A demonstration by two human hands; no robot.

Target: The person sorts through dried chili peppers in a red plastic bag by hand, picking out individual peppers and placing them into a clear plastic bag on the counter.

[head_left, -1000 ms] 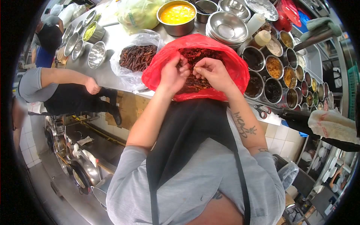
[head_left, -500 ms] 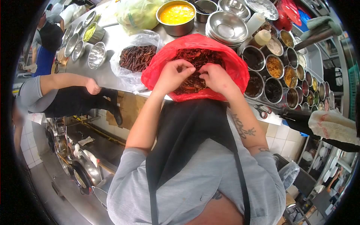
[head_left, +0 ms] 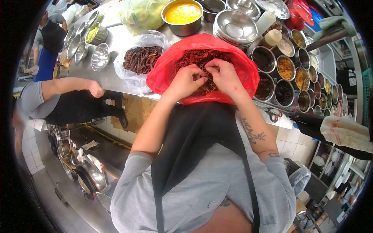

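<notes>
A red plastic bag point(head_left: 244, 73) lies wide open at the counter's front edge, with dark red dried chillies point(head_left: 198, 58) inside. Over its opening, my left hand point(head_left: 189, 80) has its thumb and fingers pinched together. My right hand point(head_left: 222, 77) is just beside it, also pinching with thumb and forefinger. The two sets of fingertips nearly meet; anything between them is too small to make out. Left of the red bag, a clear plastic bag point(head_left: 121, 73) holds whole dried chillies point(head_left: 142, 59).
Behind stand a pot of yellow liquid point(head_left: 186, 29), stacked metal bowls point(head_left: 236, 27) and a bag of greens point(head_left: 142, 13). Many ingredient tins point(head_left: 283, 93) fill the right, near scissors point(head_left: 274, 113). Small bowls point(head_left: 100, 57) and a co-worker's arm point(head_left: 68, 85) are at left.
My left hand has shifted slightly right and down, its fingers more curled. My right hand has moved slightly up, its fingertips now higher in the bag's opening.
</notes>
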